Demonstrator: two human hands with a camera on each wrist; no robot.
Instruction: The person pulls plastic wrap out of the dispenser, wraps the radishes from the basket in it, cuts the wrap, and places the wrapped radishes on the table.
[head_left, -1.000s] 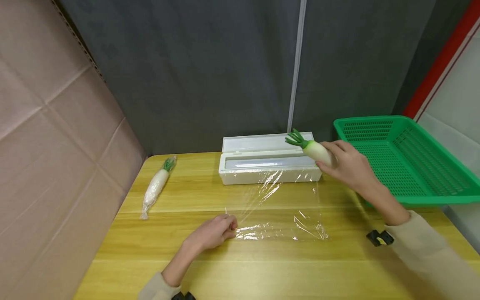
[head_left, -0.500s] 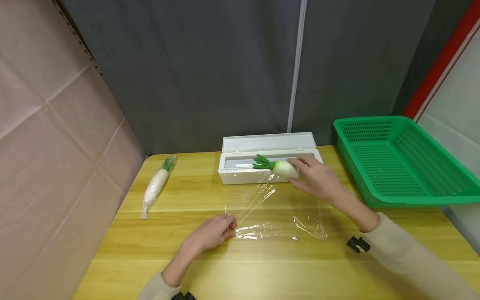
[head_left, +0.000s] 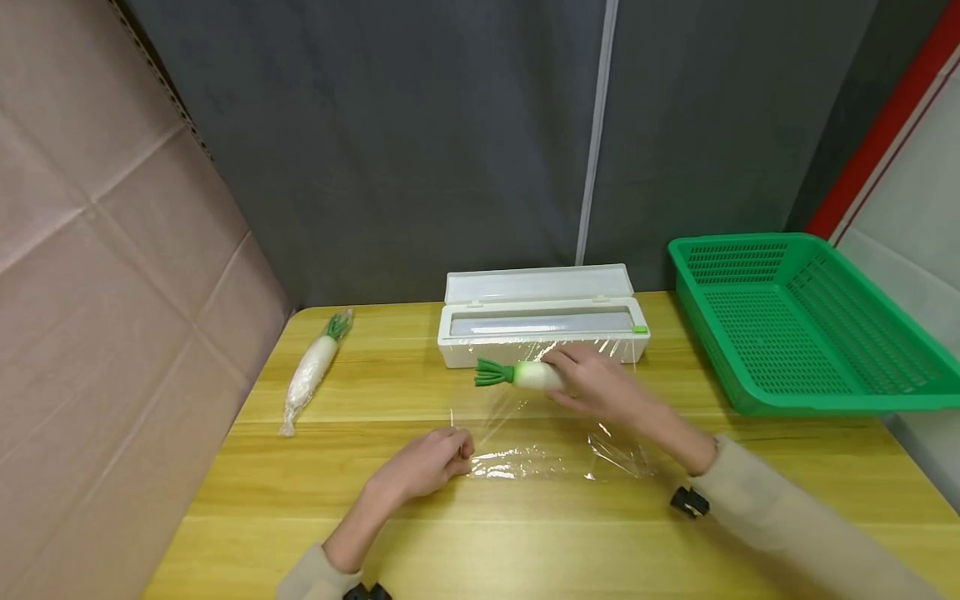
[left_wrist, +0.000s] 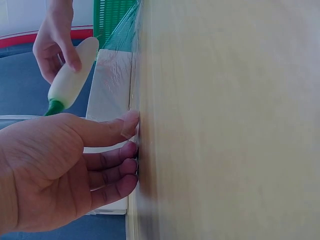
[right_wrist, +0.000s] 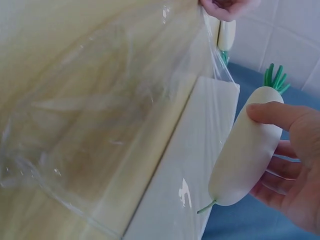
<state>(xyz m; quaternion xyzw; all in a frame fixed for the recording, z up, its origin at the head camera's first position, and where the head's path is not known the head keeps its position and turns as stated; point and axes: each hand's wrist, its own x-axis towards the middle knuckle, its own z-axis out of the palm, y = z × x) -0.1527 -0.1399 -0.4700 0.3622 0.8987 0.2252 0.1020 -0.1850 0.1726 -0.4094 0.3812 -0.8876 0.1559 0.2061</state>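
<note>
My right hand (head_left: 596,383) grips a white radish (right_wrist: 247,145) with a green leafy top, held above a sheet of cling film (head_left: 517,462). In the right wrist view the thumb lies on one side of the radish, the fingers round the other. The clear film stretches from a white dispenser box (head_left: 543,350) toward the front of the table. At the film's near left corner, my left hand (head_left: 423,462) pinches it between thumb and fingers. The left wrist view shows those fingertips (left_wrist: 129,185) low at the wooden table top (left_wrist: 225,120).
A second radish (head_left: 311,375), wrapped in film, lies on the table at the left. The dispenser's lid (head_left: 536,285) stands raised against the dark curtain (head_left: 412,167). A green plastic basket (head_left: 772,404) stands at the right, overhanging the table's edge.
My right hand has carried the radish left and down, from beside the basket, past the dispenser, to over the film. The left hand has stayed at the film's corner.
</note>
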